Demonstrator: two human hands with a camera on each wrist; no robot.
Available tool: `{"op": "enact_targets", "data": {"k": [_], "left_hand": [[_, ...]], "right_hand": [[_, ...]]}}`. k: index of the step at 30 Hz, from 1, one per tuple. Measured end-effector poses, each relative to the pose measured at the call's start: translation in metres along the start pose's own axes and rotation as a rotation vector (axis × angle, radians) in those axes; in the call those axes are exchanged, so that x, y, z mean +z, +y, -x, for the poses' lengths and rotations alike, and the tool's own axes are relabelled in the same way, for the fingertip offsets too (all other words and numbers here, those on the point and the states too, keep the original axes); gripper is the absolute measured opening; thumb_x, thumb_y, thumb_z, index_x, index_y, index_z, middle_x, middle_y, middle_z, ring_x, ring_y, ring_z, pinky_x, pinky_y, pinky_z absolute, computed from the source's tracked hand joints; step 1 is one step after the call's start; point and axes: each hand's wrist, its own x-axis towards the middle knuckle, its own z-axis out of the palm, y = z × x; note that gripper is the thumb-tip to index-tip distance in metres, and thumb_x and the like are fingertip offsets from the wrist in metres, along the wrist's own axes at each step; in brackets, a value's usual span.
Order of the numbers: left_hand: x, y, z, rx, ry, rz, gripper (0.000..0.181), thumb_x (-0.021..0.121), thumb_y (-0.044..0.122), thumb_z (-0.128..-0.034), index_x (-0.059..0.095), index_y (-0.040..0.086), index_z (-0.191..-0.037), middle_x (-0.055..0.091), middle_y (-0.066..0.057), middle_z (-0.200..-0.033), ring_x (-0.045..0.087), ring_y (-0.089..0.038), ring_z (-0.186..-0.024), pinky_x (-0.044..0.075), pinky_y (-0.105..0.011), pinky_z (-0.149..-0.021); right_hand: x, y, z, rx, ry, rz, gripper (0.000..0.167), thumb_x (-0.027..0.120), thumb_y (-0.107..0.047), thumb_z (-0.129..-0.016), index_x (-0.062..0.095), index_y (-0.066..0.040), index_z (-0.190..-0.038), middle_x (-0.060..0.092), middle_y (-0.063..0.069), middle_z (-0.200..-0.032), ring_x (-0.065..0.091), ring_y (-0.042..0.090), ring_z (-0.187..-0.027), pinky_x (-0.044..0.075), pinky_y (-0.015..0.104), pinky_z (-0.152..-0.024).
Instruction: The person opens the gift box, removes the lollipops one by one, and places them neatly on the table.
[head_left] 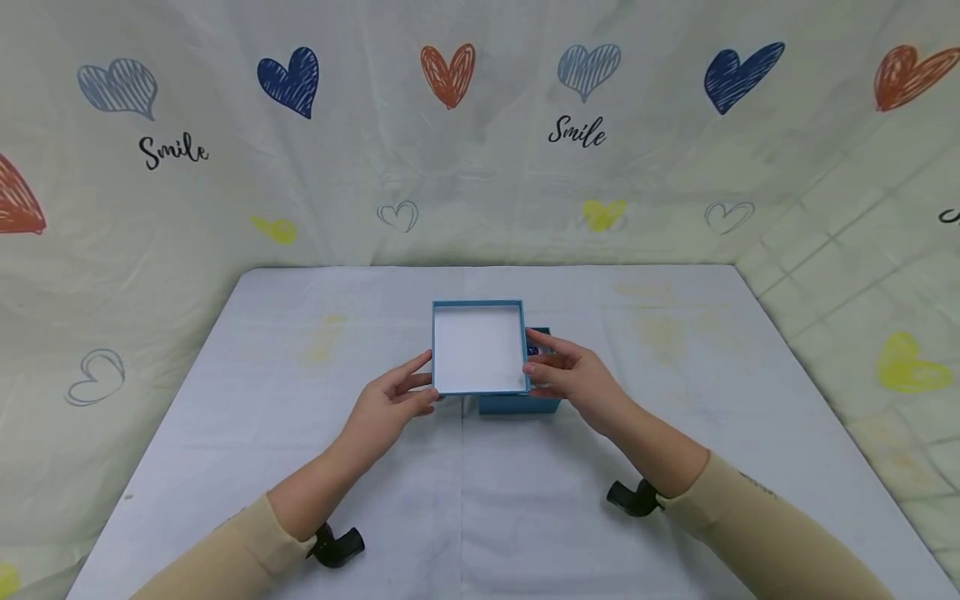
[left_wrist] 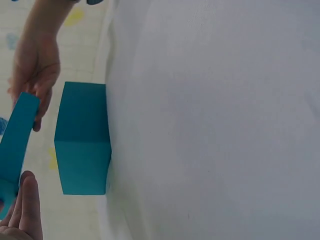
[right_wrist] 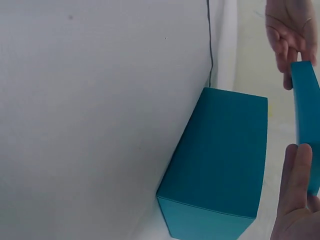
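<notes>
A shallow square box lid (head_left: 480, 348), blue outside and white inside, is held up with its hollow side toward the head camera. My left hand (head_left: 384, 414) grips its left side near the lower corner, and my right hand (head_left: 583, 385) grips the right side. Behind and below the lid stands a blue box (head_left: 519, 405), partly covered by it. Something small and dark purple (head_left: 533, 351) shows in the box's open top; its kind cannot be made out. In both wrist views the lid (left_wrist: 19, 135) is apart from the box (right_wrist: 220, 150) and above it.
The box stands on a table with a white cloth (head_left: 360, 333). At the back hangs a pale curtain (head_left: 495, 167) printed with hearts and words. Black wrist devices (head_left: 336, 546) sit at both beige sleeves (head_left: 247, 537).
</notes>
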Motion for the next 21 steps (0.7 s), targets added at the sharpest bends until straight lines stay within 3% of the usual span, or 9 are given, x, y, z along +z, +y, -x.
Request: {"op": "enact_targets", "data": {"k": [8, 15, 21], "left_hand": [[-0.009, -0.002, 0.010, -0.024, 0.011, 0.021, 0.058, 0.070, 0.021, -0.0949, 0.048, 0.028, -0.148, 0.060, -0.011, -0.132, 0.067, -0.034, -0.107, 0.053, -0.042, -0.089], [-0.026, -0.004, 0.018, -0.047, 0.012, 0.012, 0.058, 0.070, 0.023, -0.0946, 0.048, 0.025, -0.149, 0.061, -0.013, -0.131, 0.067, -0.033, -0.106, 0.051, -0.045, -0.091], [-0.050, -0.007, 0.028, -0.063, 0.004, 0.003, 0.061, 0.069, 0.023, -0.0951, 0.045, 0.019, -0.151, 0.061, -0.016, -0.133, 0.068, -0.029, -0.107, 0.051, -0.044, -0.091]], "right_hand": [[0.003, -0.014, -0.012, -0.005, -0.043, 0.060, 0.067, 0.073, -0.028, -0.092, 0.042, -0.030, -0.152, 0.058, 0.013, -0.135, 0.065, 0.027, -0.108, 0.051, 0.053, -0.089], [0.009, -0.028, -0.033, 0.039, -0.084, 0.141, 0.066, 0.072, -0.028, -0.093, 0.043, -0.033, -0.151, 0.062, 0.012, -0.129, 0.066, 0.033, -0.108, 0.056, 0.042, -0.080], [0.032, -0.038, -0.043, 0.060, -0.145, 0.173, 0.067, 0.070, -0.021, -0.094, 0.039, -0.033, -0.153, 0.064, 0.011, -0.126, 0.070, 0.029, -0.101, 0.056, 0.046, -0.080]]}}
